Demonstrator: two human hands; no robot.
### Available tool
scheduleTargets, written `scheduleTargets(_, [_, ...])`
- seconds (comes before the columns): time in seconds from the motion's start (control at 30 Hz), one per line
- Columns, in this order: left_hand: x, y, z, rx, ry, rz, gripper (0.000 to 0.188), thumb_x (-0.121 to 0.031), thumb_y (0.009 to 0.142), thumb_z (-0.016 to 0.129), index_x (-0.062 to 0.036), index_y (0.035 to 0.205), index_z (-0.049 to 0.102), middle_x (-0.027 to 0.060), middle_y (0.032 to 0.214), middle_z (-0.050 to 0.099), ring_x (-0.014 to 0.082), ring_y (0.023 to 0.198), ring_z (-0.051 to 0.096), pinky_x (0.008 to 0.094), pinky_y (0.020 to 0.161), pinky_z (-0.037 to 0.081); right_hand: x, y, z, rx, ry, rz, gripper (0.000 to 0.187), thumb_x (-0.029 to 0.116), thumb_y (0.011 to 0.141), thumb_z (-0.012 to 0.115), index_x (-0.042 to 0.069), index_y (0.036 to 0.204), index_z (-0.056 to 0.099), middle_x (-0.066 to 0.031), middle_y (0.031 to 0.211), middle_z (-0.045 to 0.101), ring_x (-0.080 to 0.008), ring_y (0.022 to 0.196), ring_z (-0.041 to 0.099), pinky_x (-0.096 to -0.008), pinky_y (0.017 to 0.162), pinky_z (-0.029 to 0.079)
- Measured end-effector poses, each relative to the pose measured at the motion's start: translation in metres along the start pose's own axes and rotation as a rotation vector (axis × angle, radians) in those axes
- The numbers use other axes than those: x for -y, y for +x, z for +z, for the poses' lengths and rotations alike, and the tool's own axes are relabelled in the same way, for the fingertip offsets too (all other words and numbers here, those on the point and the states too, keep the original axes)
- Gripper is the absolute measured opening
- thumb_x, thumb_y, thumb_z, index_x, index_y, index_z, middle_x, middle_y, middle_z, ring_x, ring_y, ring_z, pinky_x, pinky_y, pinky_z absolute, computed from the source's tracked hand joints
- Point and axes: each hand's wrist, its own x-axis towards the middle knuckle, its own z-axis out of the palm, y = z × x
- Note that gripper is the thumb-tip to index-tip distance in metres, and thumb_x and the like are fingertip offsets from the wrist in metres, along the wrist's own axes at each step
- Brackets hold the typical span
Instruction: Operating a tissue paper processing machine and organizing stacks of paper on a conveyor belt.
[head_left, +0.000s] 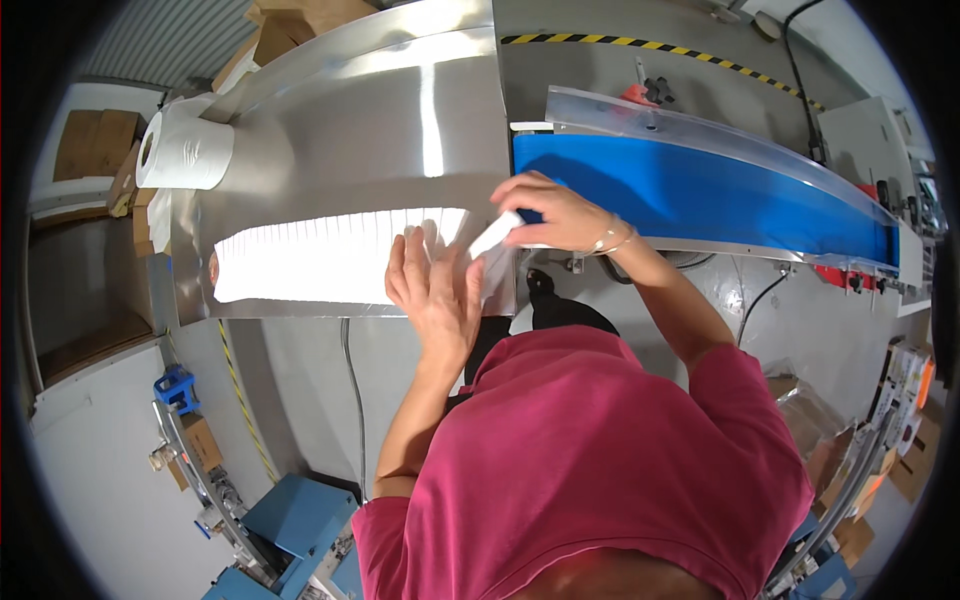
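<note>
A long row of thin white pieces, packed upright side by side, lies along the near edge of a steel table. My left hand rests on the right end of this row, its fingers stretched out and apart. To the right of it, my right hand pinches a small white folded piece between thumb and fingers, above the table's right edge. More loose white material lies between my two hands. Its exact kind, paper or cloth, I cannot tell.
A blue conveyor belt with a clear side guard adjoins the steel table on the right. A large white roll stands at the table's far left. Cardboard boxes are beyond it. A cable hangs below the table.
</note>
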Motion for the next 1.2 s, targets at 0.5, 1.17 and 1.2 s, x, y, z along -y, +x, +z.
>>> scheduleTargets(0.5, [0.013, 0.001, 0.005, -0.038, 0.064, 0.014, 0.031, -0.003, 0.081, 0.064, -0.0082, 0.112, 0.065, 0.0121, 0.122, 0.055, 0.0329, 0.118, 0.047, 0.0439, 0.097, 0.035, -0.008, -0.05, -0.058, -0.573, -0.772, 0.233, 0.043, 0.016, 0.073, 0.075, 0.007, 0.11, 0.057, -0.0118, 0.103, 0.059, -0.0298, 0.096, 0.057, -0.0376, 0.081, 0.047])
scheduleTargets(1.17, [0.015, 0.003, -0.002, 0.0, 0.024, 0.042, 0.022, -0.005, 0.079, 0.066, -0.0096, 0.101, 0.069, 0.0107, 0.123, 0.054, 0.0331, 0.119, 0.045, 0.0444, 0.098, 0.032, 0.019, 0.033, 0.009, 0.159, 0.141, 0.164, 0.037, 0.016, 0.078, 0.073, 0.005, 0.111, 0.059, -0.0055, 0.102, 0.06, -0.0176, 0.094, 0.057, -0.0307, 0.085, 0.047])
scheduleTargets(1.2, [0.013, 0.005, -0.002, -0.014, 0.005, 0.038, 0.019, -0.007, 0.079, 0.067, -0.0085, 0.098, 0.068, 0.0112, 0.123, 0.053, 0.0333, 0.12, 0.044, 0.0448, 0.099, 0.03, 0.008, 0.03, 0.014, 0.085, 0.019, 0.012, 0.036, 0.019, 0.079, 0.072, 0.005, 0.11, 0.059, -0.0053, 0.1, 0.059, -0.0185, 0.095, 0.055, -0.03, 0.085, 0.046])
